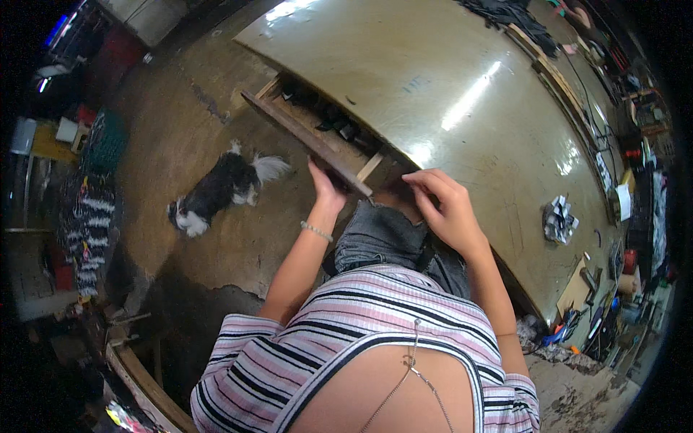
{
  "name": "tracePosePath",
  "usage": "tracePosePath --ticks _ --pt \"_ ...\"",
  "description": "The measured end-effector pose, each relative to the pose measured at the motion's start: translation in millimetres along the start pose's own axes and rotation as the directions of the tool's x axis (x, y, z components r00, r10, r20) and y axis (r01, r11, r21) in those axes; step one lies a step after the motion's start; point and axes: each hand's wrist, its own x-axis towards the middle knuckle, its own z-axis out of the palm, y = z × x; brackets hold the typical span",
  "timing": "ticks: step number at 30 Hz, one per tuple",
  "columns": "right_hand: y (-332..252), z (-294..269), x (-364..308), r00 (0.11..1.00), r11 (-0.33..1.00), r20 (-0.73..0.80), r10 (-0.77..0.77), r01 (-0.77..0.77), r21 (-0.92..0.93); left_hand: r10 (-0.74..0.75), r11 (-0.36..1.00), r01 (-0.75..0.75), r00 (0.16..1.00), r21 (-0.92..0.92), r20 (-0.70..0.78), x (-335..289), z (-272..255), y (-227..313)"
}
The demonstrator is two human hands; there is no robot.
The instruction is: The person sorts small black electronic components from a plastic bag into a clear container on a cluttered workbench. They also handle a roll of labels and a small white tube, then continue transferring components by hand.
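Observation:
A wooden drawer (310, 139) is pulled out from under the big worn metal-topped table (390, 65). Dark small items (339, 124) lie inside it, too shadowed to name. My left hand (327, 189) is at the outer face of the drawer front, gripping near its lower edge; some of its fingers are hidden behind the wood. At the table's near edge, just right of the drawer's corner, is my right hand (449, 208). Its fingers are bent and drawn toward the thumb; whatever they may hold cannot be made out.
A black-and-white dog (220, 186) is on the brown floor to the left. Crumpled silvery foil (559, 220) lies on the tabletop at right, with tools (592, 285) near its corner. Wooden strips (556, 79) run along the far side. A wooden frame (148, 386) stands at lower left.

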Motion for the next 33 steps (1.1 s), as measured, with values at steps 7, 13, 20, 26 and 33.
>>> tracePosePath --ticks 7,13,20,26,33 --pt "19.3 112.0 73.2 0.981 0.957 0.016 -0.195 0.194 -0.215 0.081 0.996 -0.073 0.98 0.055 -0.18 -57.6 -60.3 18.2" --pt "25.5 148.6 104.4 0.936 0.685 -0.093 -0.341 0.179 -0.706 0.105 0.994 -0.098 0.975 0.048 -0.195 -75.7 -83.5 15.4" --pt "-9.6 94.1 101.8 0.962 0.785 0.025 -0.271 0.235 -0.573 0.09 0.996 -0.088 0.974 0.019 -0.206 -65.2 -91.0 9.0" --pt "-22.6 17.9 69.0 0.908 0.972 -0.346 -0.236 0.225 -0.071 0.084 0.994 -0.07 0.977 0.081 -0.195 -37.6 -74.5 2.2" --pt "23.8 -29.1 -1.9 0.798 0.482 -0.436 0.416 0.213 0.85 0.087 0.797 -0.033 0.994 0.603 -0.061 56.8 -10.7 -12.1"
